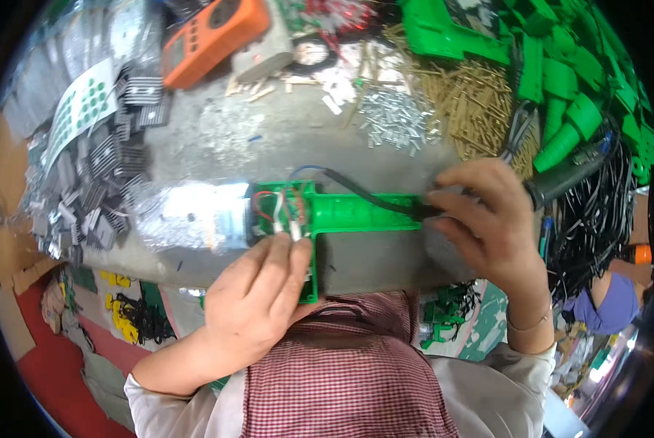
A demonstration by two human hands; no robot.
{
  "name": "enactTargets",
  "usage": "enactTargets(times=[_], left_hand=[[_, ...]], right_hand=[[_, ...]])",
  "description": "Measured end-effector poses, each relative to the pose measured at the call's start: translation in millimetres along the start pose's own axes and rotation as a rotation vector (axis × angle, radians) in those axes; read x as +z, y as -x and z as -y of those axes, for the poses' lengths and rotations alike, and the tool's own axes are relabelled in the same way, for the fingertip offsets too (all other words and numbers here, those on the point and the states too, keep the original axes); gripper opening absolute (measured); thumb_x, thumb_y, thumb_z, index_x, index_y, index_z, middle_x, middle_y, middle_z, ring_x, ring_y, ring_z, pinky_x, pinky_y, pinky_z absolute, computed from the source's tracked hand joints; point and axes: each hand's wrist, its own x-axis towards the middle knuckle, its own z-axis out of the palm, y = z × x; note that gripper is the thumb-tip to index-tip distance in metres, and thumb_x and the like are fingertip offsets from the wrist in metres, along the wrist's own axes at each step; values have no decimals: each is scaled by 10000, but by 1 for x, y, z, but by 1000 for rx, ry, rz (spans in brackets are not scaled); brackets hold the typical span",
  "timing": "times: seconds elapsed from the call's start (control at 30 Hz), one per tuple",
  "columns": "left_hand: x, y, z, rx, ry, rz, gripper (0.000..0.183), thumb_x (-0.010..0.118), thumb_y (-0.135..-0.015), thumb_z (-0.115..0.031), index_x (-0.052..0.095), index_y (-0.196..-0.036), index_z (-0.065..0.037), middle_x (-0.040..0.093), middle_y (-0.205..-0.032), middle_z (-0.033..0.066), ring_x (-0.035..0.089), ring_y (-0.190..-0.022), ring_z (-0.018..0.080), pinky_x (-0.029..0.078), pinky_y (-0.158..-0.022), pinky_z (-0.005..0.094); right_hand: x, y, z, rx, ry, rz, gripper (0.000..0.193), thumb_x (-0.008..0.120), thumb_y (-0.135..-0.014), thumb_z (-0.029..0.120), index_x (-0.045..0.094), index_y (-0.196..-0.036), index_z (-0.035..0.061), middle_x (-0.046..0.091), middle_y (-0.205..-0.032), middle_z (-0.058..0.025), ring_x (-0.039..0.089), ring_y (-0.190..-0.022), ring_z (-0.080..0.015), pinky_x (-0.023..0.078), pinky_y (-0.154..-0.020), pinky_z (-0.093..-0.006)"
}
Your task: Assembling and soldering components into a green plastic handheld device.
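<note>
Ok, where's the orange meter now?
In the head view, the orange meter is toward the upper left, just left of the off-white block and beyond the green casing.

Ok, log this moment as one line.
left hand: fingertips at white sleeves, open green plastic housing | right hand: blurred, at flexible black cable | thin brass-coloured pins: piled beyond

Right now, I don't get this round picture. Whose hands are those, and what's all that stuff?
That's a person, not a robot. A wide camera on their head looks down, so straight edges bend. Their left hand touches white bits inside an open green case. Their right hand is at a dark cable; blur hides its exact grip. On the grey table lie an orange meter, gold-coloured pins, small silver pieces, grey ridged pieces and more green parts.
</note>
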Motion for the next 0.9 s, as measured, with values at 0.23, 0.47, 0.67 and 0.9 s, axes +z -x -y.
enactTargets(times=[0.23,0.47,0.67,0.9], left_hand=[[3,0,-1,-14,1,-42,709,816,-616,-284,621,-1221,30,637,-1145,175,650,-990,308,556,-826,362],[7,2,1,7,-32,-70,659,758,-652,-278,625,-1219,31,620,-1196,159,648,-974,273,555,-808,332],[8,3,4,54,-54,-76,656,749,-656,-282,625,-1220,29,613,-1225,163,648,-970,270,562,-774,328],[8,-1,1,61,-86,-120,412,573,-758,-138,654,-1108,62,635,-1159,180,641,-890,246,549,-744,272]], right_hand=[[37,-55,39,195,-340,57,277,756,-753,61,642,-1005,43,559,-874,-109,606,-763,-309,478,-645,-378],[43,-59,41,128,-545,210,190,685,-786,-13,665,-964,50,575,-864,-106,629,-732,-316,486,-622,-379],[58,-56,48,137,-501,74,208,675,-789,-17,682,-983,56,610,-874,-95,632,-717,-296,502,-623,-380],[59,-53,52,124,-436,12,194,698,-773,12,688,-961,59,618,-857,-73,628,-706,-273,498,-579,-365]])
